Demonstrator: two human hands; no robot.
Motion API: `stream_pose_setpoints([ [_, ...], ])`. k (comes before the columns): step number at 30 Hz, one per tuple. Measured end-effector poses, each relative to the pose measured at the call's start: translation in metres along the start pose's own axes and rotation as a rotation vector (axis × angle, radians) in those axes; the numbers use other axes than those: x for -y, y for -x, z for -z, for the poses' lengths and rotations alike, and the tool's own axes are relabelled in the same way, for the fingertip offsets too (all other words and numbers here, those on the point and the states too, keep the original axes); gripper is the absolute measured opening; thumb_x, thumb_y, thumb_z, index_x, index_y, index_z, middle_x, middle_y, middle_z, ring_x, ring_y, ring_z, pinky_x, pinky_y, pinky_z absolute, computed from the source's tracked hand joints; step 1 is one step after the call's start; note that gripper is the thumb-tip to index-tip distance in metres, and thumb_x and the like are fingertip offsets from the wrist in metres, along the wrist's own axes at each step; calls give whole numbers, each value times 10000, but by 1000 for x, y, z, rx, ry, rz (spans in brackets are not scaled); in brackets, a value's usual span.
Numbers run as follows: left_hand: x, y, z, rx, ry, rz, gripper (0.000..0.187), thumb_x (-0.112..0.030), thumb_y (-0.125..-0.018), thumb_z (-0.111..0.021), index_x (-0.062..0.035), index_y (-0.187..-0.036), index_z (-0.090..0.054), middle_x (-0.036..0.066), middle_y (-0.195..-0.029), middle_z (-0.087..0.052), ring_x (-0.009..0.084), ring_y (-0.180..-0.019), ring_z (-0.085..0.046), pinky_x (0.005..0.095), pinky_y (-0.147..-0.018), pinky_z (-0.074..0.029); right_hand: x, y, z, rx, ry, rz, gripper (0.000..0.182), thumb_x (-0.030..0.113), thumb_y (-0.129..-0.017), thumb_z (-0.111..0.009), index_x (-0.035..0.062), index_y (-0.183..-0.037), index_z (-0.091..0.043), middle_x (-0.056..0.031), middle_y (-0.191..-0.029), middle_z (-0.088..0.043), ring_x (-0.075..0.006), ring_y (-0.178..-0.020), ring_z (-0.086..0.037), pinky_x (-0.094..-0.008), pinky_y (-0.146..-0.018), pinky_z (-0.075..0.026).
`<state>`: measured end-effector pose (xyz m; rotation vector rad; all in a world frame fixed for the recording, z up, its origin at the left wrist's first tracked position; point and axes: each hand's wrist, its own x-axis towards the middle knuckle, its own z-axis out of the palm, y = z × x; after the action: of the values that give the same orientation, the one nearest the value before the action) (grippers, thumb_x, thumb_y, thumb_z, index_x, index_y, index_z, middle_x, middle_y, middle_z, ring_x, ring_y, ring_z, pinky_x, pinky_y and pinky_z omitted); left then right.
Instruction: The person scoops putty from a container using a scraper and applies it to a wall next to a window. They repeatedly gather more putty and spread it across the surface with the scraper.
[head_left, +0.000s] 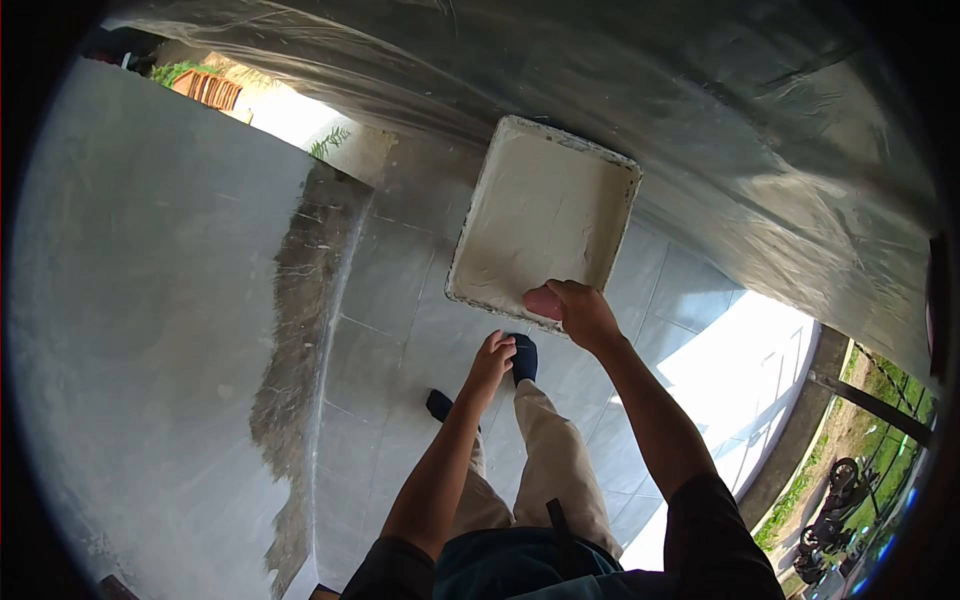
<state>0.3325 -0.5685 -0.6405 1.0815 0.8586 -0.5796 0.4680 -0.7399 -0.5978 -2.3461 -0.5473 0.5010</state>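
Note:
My right hand is closed around a reddish-pink rounded object whose kind I cannot make out. It is over the near right corner of a large rectangular tray. A smooth, off-white paste covers the tray's bottom, and dried smears mark its rim. My left hand hangs in front of the tray's near edge, above my dark-socked foot. Its fingers are loosely curled and slightly apart, with nothing visible in them.
A grey wall on the left has a rough, darker unfinished strip along its lower edge. Plastic sheeting hangs behind the tray. Grey tiles cover the floor. Motorcycles stand outside at lower right.

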Motion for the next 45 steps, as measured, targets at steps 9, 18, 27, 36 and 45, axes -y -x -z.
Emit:
stream_pose_setpoints([
  [9, 7, -14, -16, 82, 346, 56, 714, -166, -928, -522, 19, -1525, -178, 185, -1495, -402, 300, -1378, -411, 439, -1145, -307, -12, 6, 0, 63, 63, 5, 365, -69, -787, -559, 34, -1132, -614, -198, -988, -666, -381, -940, -656, -458, -809, -537],
  [18, 9, -18, -26, 144, 501, 33, 822, -128, -857, -565, -7, -1544, -129, 183, -1539, -325, 307, -1419, -351, 439, -1166, -278, -16, 13, -7, 20, 13, -6, 306, -62, -787, -567, 36, -1074, -609, -205, -949, -664, -389, -908, -660, -459, -787, -541],
  [27, 8, -11, -30, 152, 510, 31, 903, -131, -831, -592, -26, -1559, -67, 175, -1571, -267, 294, -1445, -306, 432, -1183, -244, -14, 9, -4, 6, -77, -5, 242, -49, -795, -572, 13, -1022, -628, -217, -910, -675, -393, -881, -664, -459, -768, -538],
  [36, 9, -11, -29, 190, 492, 24, 945, -152, -827, -593, -32, -1566, -16, 177, -1596, -224, 287, -1455, -289, 428, -1188, -218, -30, 4, 1, 94, -154, -58, 274, -16, -869, -557, 23, -1128, -637, -249, -941, -668, -405, -897, -657, -461, -784, -520],
  [45, 5, -6, -31, 189, 374, 19, 970, -204, -823, -604, -39, -1570, -7, 152, -1616, -204, 268, -1454, -293, 424, -1180, -218, -55, -5, -1, 162, -230, -142, 372, 20, -900, -579, 47, -1268, -626, -229, -1066, -688, -354, -972, -676, -388, -876, -519],
])
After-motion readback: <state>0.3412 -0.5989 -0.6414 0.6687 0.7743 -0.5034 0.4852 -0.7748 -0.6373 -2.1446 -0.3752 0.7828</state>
